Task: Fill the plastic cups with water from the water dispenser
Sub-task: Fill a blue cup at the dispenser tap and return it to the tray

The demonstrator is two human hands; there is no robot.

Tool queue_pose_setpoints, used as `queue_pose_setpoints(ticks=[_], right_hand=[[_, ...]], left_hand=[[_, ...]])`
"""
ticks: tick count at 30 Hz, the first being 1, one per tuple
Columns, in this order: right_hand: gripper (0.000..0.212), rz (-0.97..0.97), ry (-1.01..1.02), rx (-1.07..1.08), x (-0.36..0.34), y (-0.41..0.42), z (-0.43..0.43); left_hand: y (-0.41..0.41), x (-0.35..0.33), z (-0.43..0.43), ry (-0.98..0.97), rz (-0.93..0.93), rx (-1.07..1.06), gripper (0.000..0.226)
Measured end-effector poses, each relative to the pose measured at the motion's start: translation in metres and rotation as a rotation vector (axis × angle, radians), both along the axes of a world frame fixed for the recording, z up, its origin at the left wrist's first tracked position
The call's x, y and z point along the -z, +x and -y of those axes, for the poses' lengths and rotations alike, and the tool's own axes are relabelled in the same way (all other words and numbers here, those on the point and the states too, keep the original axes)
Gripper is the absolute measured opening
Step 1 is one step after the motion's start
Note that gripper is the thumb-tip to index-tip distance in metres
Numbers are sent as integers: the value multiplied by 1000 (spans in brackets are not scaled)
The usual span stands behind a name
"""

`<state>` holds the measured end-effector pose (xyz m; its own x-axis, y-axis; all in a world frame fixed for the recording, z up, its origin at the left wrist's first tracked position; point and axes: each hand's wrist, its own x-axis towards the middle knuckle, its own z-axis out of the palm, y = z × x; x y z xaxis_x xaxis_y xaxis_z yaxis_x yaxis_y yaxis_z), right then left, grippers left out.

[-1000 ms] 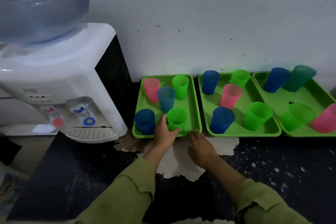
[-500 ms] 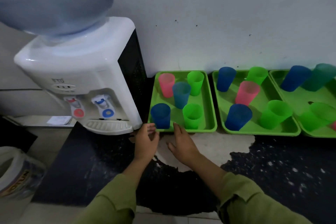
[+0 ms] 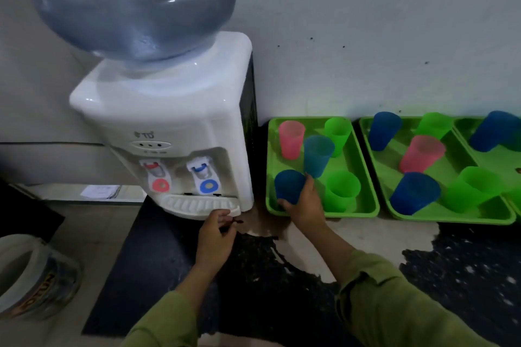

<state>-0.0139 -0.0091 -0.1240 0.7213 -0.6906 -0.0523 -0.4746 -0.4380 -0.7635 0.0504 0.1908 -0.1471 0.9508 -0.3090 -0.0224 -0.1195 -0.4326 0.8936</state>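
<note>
Black countertop (image 3: 158, 276), worn through to a pale patch in front of the trays, runs along a speckled white wall (image 3: 366, 36). At left stands the water dispenser (image 3: 174, 127) with its inverted bottle (image 3: 135, 3), a red tap (image 3: 158, 176), a blue tap (image 3: 204, 177) and a drip tray (image 3: 197, 204) below them. Just beside the dispenser on its right lies the first green tray (image 3: 363, 207), holding five upright cups: a pink cup (image 3: 291, 139) and a green cup (image 3: 337, 131) at the back, a teal cup (image 3: 317, 155) in the middle, and a dark blue cup (image 3: 287, 184) and a second green cup (image 3: 341, 190) at the front. The right hand (image 3: 306, 205) now grips the dark blue cup, thumb low on its near side and fingers round its right side; half a second ago this hand lay flat at the tray's front rim, holding nothing. The cup stands at the tray's front left corner, as before. The left hand (image 3: 215, 236) has moved from the tray rim to the drip tray's front right corner. Its fingers are curled; whether they pinch anything cannot be told. A second green tray (image 3: 451, 218) with five more cups lies to the right. A white bucket (image 3: 31, 276) sits at lower left.
</note>
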Motion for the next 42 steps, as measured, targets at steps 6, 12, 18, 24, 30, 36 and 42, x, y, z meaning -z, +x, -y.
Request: queue_pose_setpoints(ticks=[6, 12, 18, 24, 30, 36, 42], right_hand=[[77, 61, -57, 150, -11, 11, -16], [80, 240, -209, 260, -34, 9, -47], [78, 230, -188, 175, -28, 3, -104], [81, 22, -88, 28, -7, 15, -149], [82, 129, 25, 93, -12, 44, -161], [76, 315, 76, 133, -14, 60, -167], [74, 322, 107, 175, -2, 66, -170]], left_hand=[[37, -5, -29, -28, -30, 2, 21], [59, -15, -44, -74, 7, 64, 19], [71, -26, -61, -143, 76, 78, 18], [77, -38, -73, -192, 89, 113, 14], [80, -46, -80, -216, 62, 115, 9], [81, -52, -82, -214, 60, 133, 10], [83, -59, -70, -188, 106, 168, 10]])
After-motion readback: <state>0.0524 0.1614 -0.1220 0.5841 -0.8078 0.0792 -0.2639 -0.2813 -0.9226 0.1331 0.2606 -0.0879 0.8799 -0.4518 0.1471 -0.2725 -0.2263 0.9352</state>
